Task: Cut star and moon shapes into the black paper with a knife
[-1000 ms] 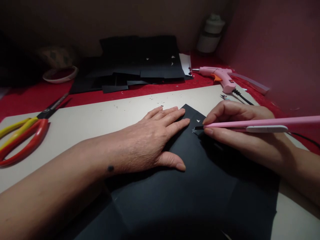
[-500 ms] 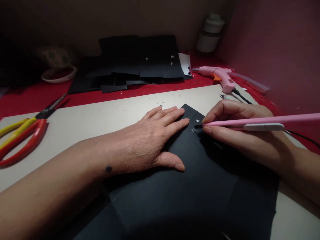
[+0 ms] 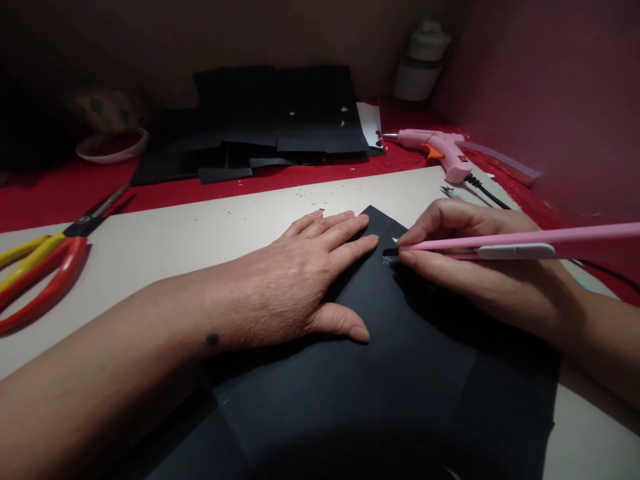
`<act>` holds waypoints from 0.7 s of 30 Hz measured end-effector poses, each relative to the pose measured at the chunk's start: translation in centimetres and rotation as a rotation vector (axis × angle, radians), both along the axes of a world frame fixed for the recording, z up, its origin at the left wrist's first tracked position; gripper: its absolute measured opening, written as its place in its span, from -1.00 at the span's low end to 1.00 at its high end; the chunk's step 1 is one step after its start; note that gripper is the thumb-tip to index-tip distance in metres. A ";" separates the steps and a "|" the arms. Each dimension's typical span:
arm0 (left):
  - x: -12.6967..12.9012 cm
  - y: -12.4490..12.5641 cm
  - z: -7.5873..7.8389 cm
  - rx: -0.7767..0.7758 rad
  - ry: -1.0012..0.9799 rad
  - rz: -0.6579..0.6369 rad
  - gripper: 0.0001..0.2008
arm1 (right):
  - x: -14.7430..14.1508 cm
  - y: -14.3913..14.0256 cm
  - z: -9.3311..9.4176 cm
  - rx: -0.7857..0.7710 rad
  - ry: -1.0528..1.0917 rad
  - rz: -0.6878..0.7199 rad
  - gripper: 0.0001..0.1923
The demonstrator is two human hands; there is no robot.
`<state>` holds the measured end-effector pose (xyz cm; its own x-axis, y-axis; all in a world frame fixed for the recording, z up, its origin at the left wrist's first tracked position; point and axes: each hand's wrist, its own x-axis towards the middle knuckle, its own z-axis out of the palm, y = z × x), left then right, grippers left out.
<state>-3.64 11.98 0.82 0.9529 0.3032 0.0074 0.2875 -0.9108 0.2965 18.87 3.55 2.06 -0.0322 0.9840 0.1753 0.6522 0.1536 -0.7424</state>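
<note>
A large sheet of black paper point(image 3: 320, 387) lies across the white board in front of me. My left hand point(image 3: 320, 260) is spread flat on it, palm down, fingertips near its upper corner. My right hand point(image 3: 450, 247) pinches a pink utility knife point(image 3: 565, 235) with a white slider, close to its front end. The knife's dark blade point(image 3: 390, 253) reaches left to a small pale star mark point(image 3: 386, 261) on the paper. Just above the blade a small white triangular spot point(image 3: 395, 240) shows, partly behind my right fingertips.
Scissors with red and yellow handles point(image 3: 65, 267) lie at left. A pink glue gun point(image 3: 445, 152) with a black cord is at back right, below a white bottle point(image 3: 423, 63). Black paper pieces point(image 3: 285, 110) and a tape roll point(image 3: 113, 147) sit on the red cloth point(image 3: 30, 203).
My right hand and the knife have shifted slightly left, so the blade now lies just above the star mark. My left hand stays in place on the paper.
</note>
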 end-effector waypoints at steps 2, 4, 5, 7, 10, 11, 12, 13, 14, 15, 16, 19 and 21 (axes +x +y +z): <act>0.0 0.0 0.0 -0.001 -0.003 0.002 0.00 | 0.0 0.1 0.0 0.012 -0.014 0.007 -0.94; -0.1 0.0 0.0 -0.002 -0.001 0.000 0.01 | 0.0 0.1 0.1 0.018 -0.024 0.008 -0.94; -0.1 0.0 0.0 -0.001 0.000 -0.001 0.01 | -0.1 0.1 0.1 0.018 -0.025 0.006 -0.94; -0.1 0.0 0.0 0.002 -0.004 -0.006 0.00 | -0.1 0.2 0.2 0.023 -0.027 -0.002 -0.94; -0.1 0.1 0.0 0.006 -0.019 -0.013 0.00 | -0.2 0.1 0.1 0.035 -0.038 -0.012 -0.95; -0.1 0.1 -0.1 0.007 -0.023 -0.014 0.00 | -0.2 0.1 0.1 0.041 -0.040 -0.014 -0.96; -0.1 0.1 -0.1 0.007 -0.024 -0.014 0.00 | -0.2 0.1 0.0 0.046 -0.040 -0.014 -0.96; -0.1 0.1 -0.1 0.007 -0.023 -0.012 0.00 | -0.2 0.1 0.0 0.048 -0.035 -0.013 -0.96; 0.0 0.1 0.0 0.005 -0.021 -0.011 0.01 | -0.2 0.1 -0.1 0.048 -0.029 -0.010 -0.96; 0.0 0.0 0.0 0.004 -0.019 -0.009 0.01 | -0.2 0.1 -0.1 0.047 -0.022 -0.008 -0.95; 0.0 0.0 0.0 0.002 -0.017 -0.007 0.01 | -0.1 0.1 -0.2 0.041 -0.013 -0.007 -0.94; 0.0 0.0 0.0 0.001 -0.016 -0.007 0.00 | -0.1 0.0 -0.1 0.034 0.012 -0.014 -0.93; -0.1 0.1 0.0 0.002 -0.018 -0.007 0.00 | -0.1 0.0 0.0 0.026 0.022 -0.017 -0.93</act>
